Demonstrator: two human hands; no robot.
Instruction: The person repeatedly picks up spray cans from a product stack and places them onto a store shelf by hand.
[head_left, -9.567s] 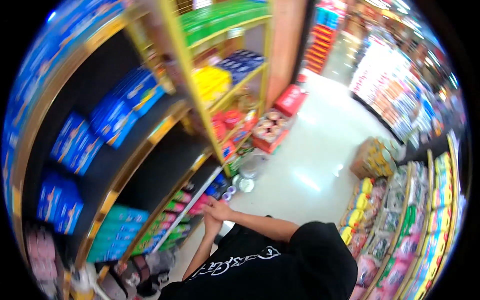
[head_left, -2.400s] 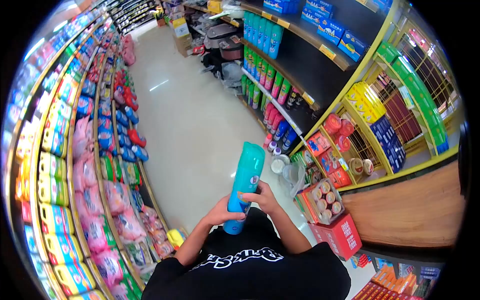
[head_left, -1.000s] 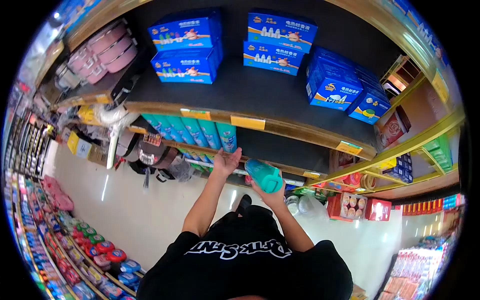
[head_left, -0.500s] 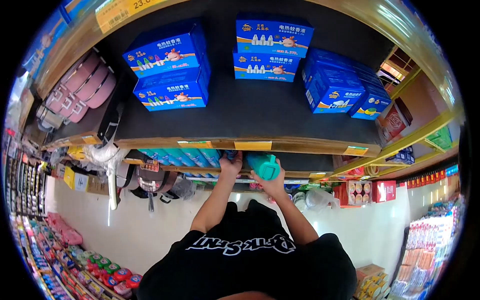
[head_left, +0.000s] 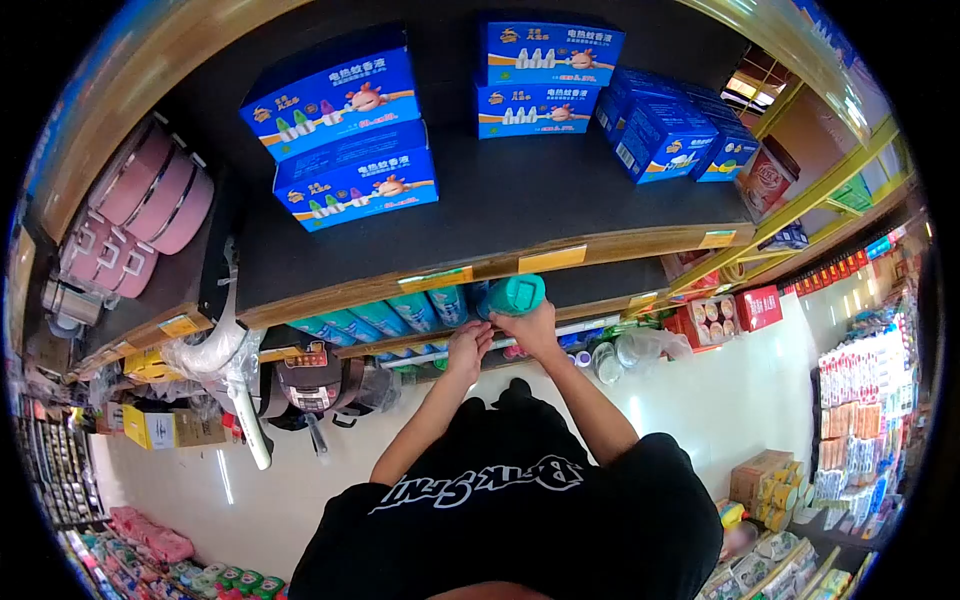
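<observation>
My right hand [head_left: 532, 326] is closed around a teal spray can [head_left: 514, 296], its squarish cap towards me, at the front of the lower shelf. Just left of it is my left hand [head_left: 470, 347], fingers loosely bent and slightly apart, with nothing visible in them. Its fingertips are close to the shelf's front edge and the can's base. Several more teal-and-blue spray cans [head_left: 410, 311] stand in a row on that lower shelf, left of the held one. The upper shelf hides part of them.
Above, a dark shelf [head_left: 480, 215] carries blue mosquito-liquid boxes [head_left: 355, 185]. Pink stacked containers [head_left: 150, 190] stand on the left. A plastic-wrapped pan [head_left: 235, 370] and a cooker [head_left: 310, 385] jut out below. Yellow rails [head_left: 780, 215] border the right side.
My left hand has drawn back from the shelf, off a dark blue item. The spray can in my right hand has shifted up towards the shelf row. The view has turned slightly.
</observation>
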